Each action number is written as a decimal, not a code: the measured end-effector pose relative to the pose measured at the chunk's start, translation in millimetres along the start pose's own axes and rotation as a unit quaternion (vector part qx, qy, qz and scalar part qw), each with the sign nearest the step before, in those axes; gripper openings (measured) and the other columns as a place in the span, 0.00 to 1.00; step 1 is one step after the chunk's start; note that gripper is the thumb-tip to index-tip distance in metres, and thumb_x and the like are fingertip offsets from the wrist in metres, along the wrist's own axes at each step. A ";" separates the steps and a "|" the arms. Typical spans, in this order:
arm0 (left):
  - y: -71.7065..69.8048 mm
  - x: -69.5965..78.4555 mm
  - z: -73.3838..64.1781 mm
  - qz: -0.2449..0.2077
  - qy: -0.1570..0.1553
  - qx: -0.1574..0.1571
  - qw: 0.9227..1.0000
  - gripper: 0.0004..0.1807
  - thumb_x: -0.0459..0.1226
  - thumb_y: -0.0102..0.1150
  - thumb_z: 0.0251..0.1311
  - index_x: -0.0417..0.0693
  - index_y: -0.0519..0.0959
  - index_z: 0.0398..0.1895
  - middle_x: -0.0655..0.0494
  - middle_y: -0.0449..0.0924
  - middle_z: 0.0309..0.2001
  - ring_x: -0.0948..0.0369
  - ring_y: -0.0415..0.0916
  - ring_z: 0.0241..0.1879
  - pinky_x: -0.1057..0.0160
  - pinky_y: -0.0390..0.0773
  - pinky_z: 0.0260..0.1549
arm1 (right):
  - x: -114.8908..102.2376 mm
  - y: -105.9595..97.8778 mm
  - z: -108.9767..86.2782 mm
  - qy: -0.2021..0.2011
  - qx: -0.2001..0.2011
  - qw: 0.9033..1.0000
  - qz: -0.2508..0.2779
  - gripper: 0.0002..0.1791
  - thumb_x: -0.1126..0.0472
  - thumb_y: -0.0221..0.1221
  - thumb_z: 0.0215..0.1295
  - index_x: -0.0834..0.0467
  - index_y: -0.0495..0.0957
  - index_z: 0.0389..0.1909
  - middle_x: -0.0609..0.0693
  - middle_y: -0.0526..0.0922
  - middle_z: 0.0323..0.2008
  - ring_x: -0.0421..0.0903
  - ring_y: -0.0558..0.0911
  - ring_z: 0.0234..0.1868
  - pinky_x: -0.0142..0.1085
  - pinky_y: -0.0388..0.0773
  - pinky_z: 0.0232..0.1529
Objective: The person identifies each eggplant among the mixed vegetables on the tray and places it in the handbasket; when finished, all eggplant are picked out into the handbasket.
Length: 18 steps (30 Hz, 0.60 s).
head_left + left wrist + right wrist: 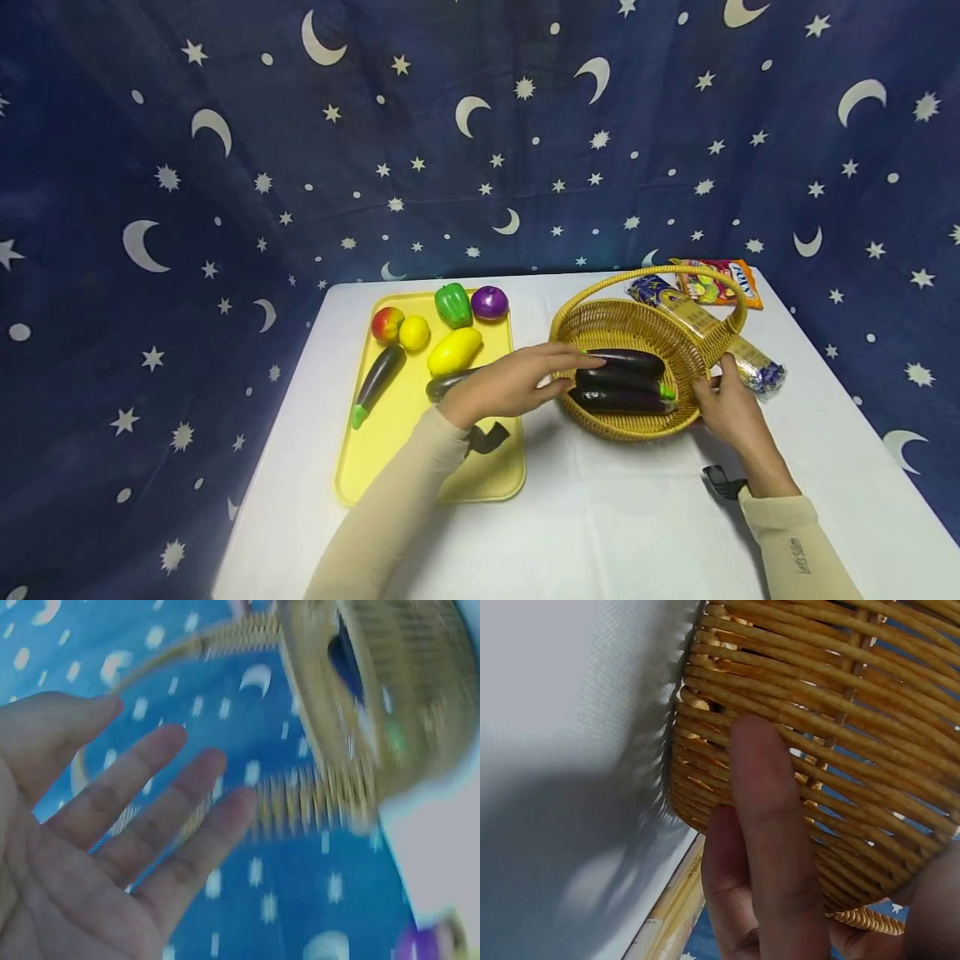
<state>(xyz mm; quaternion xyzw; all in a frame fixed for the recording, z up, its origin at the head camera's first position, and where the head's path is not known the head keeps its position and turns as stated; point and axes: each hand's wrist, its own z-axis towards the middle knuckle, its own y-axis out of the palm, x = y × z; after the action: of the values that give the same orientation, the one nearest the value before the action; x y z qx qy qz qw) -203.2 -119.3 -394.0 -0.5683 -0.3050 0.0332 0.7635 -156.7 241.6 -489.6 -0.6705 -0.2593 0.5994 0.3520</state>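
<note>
Three dark eggplants lie side by side in a yellow wicker basket with a tall arched handle. At the basket's left rim is my left hand, its fingers reaching over the edge by the eggplants. Those fingers look spread and straight in the left wrist view, with nothing in the palm. My right hand holds the basket's right side, fingers along the outer weave and thumb toward the rim.
Left of the basket, a yellow tray carries a green bell pepper, a red-yellow fruit, a lemon, a yellow mango-like fruit and two eggplants. A purple round vegetable is at its corner. Packaged snacks lie behind the basket.
</note>
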 end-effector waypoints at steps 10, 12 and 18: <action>-27.5 -91.5 -126.4 0.120 -0.276 0.224 0.927 0.29 0.30 0.64 0.71 0.50 0.76 0.74 0.43 0.82 0.63 0.46 0.81 0.62 0.47 0.83 0.64 | 14.1 -14.8 -4.0 0.019 0.012 1.000 -0.015 0.29 0.60 0.44 0.80 0.74 0.51 0.71 0.83 0.75 0.52 0.76 0.82 0.43 0.41 0.71 0.29; -25.4 -105.5 -146.0 0.116 -0.331 0.227 0.909 0.32 0.31 0.66 0.70 0.50 0.72 0.77 0.40 0.77 0.67 0.42 0.78 0.65 0.43 0.81 0.64 | 13.5 -13.8 -2.5 0.019 0.011 1.000 -0.018 0.29 0.60 0.44 0.80 0.74 0.51 0.71 0.83 0.74 0.52 0.76 0.81 0.43 0.41 0.70 0.29; -13.2 -129.3 -192.2 0.087 -0.429 0.164 0.884 0.40 0.39 0.69 0.70 0.51 0.65 0.82 0.37 0.70 0.72 0.38 0.71 0.69 0.39 0.80 0.64 | 0.4 3.1 7.0 0.009 0.004 1.000 -0.017 0.29 0.60 0.44 0.80 0.73 0.50 0.72 0.84 0.73 0.53 0.78 0.80 0.44 0.54 0.76 0.33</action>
<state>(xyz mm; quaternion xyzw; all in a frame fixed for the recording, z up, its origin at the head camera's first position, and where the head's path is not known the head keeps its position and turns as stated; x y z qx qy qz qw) -215.3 -338.2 -470.0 -0.3894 -0.5425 0.3892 0.6345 -163.7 241.1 -492.6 -0.6696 -0.2651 0.5883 0.3677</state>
